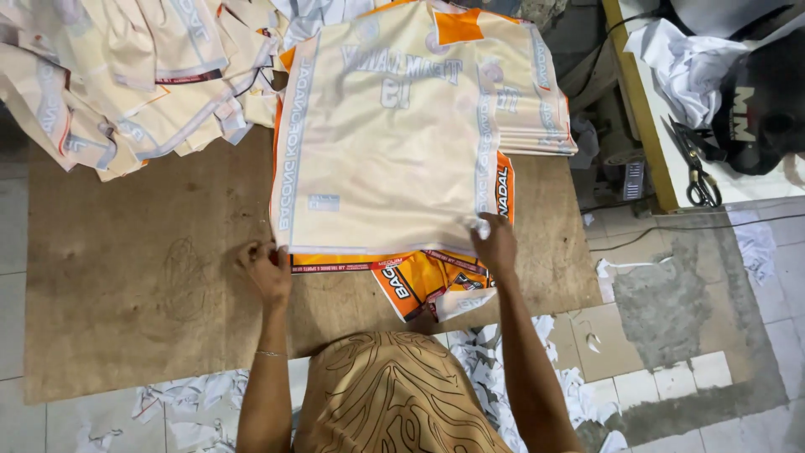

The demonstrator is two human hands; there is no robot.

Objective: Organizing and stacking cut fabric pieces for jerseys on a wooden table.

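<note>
Fingers [260, 252] of both hands pinch the cream jersey's [386, 143] hem; scissors [696, 168] lie well apart.

On the brown board [134, 294] a stack of jerseys [386, 143] lies at the centre toward twelve o'clock, a loose heap of jerseys [126, 75] at ten o'clock, scissors [696, 168] on the bench [641, 109] at two o'clock, paper scraps [503, 369] on the floor at six.
</note>
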